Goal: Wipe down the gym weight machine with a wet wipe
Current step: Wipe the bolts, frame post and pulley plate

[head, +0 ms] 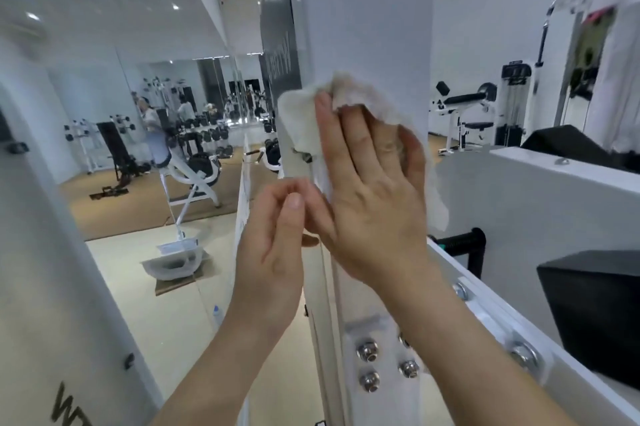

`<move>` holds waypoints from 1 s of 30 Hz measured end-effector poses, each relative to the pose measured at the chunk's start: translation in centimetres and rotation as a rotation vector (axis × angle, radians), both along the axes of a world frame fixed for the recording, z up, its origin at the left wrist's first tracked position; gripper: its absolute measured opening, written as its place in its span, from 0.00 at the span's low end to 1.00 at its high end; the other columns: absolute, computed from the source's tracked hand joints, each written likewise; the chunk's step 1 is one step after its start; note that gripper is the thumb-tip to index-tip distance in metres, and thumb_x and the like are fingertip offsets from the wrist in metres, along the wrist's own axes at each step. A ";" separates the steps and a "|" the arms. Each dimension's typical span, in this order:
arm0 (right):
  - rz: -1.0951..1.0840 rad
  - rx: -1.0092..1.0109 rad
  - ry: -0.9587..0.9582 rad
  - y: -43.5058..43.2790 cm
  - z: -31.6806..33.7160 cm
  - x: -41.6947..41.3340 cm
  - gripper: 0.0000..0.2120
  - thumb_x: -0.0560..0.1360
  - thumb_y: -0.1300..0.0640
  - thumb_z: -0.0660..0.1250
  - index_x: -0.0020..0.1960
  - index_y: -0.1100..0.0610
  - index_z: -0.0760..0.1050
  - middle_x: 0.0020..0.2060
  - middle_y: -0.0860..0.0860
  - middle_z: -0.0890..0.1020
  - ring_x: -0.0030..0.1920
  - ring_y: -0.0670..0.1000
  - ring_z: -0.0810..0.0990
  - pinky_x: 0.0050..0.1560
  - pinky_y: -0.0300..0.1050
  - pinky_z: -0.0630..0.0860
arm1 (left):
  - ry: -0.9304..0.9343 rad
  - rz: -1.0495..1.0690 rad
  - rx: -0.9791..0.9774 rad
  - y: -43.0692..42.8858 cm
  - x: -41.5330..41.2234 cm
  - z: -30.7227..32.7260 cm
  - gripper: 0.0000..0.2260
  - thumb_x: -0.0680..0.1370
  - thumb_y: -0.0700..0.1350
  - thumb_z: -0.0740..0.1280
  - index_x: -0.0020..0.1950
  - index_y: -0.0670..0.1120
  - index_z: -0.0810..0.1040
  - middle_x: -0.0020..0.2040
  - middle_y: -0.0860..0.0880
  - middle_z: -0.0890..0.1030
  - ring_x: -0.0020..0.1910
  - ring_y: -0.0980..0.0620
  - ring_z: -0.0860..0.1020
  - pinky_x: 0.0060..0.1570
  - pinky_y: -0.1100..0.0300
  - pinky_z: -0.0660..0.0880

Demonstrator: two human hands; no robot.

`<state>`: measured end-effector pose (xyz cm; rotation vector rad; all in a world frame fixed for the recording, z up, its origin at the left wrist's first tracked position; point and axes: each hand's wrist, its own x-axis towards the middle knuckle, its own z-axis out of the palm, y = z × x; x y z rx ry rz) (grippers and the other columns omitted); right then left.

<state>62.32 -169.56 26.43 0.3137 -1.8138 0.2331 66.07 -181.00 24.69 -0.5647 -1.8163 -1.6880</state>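
A white upright post of the weight machine (367, 27) fills the middle of the head view. A crumpled white wet wipe (349, 93) is spread over the post's front and left corner. My right hand (374, 183) lies flat on the wipe with straight fingers and presses it against the post. My left hand (277, 238) is just left of the post, below the wipe, its fingers loosely curled and fingertips close together near the wipe's lower edge. Whether the left fingers pinch the wipe is not clear.
A white horizontal frame beam with bolts (519, 349) runs off to the right beside black pads (595, 314). A bolted plate (384, 359) sits low on the post. Another white post (52, 252) stands at left. Benches and dumbbell racks (207, 138) lie beyond, by mirrors.
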 end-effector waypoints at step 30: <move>0.212 -0.308 0.115 1.0 10.8 -2.0 0.29 0.81 0.45 0.48 0.79 0.52 0.46 0.77 0.45 0.54 0.77 0.44 0.49 0.77 0.51 0.52 | 0.394 -0.041 0.040 0.3 -4.1 13.5 0.07 0.75 0.49 0.66 0.51 0.59 0.77 0.46 0.54 0.79 0.46 0.54 0.78 0.45 0.59 0.78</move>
